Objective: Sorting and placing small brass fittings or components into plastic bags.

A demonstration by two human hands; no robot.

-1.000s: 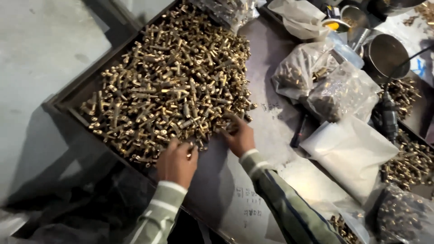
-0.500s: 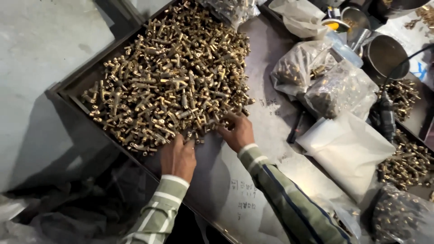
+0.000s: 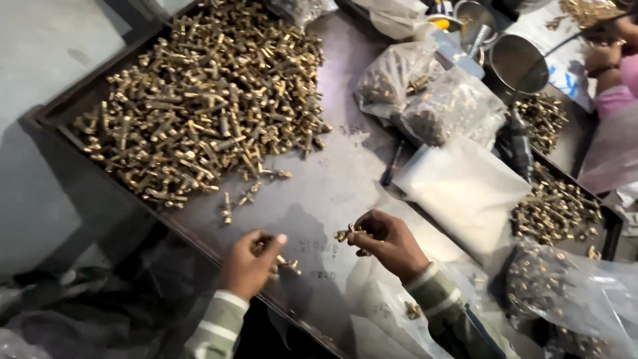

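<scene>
Pinching brass bolts in both grips: right hand (image 3: 392,242) is clamping a few bolts (image 3: 347,233) at its fingertips, just above the worktop (image 3: 332,186); left hand (image 3: 249,262) is curling shut round more bolts (image 3: 286,264), some poking out by its thumb. Both are working near the front edge, w/ the big bolt heap (image 3: 206,100) well apart, up-left on the dark, scuffed metal sheet. A few strays (image 3: 242,199) are lying btwn heap and hands. Clear plastic bags (image 3: 432,100) of small parts are sitting crumpled upper centre; a flat white bag (image 3: 465,189) is lying right of the hands; another clear bag (image 3: 565,286) w/ bolts is sagging lower right. Steel cup (image 3: 518,63) is standing top right.
</scene>
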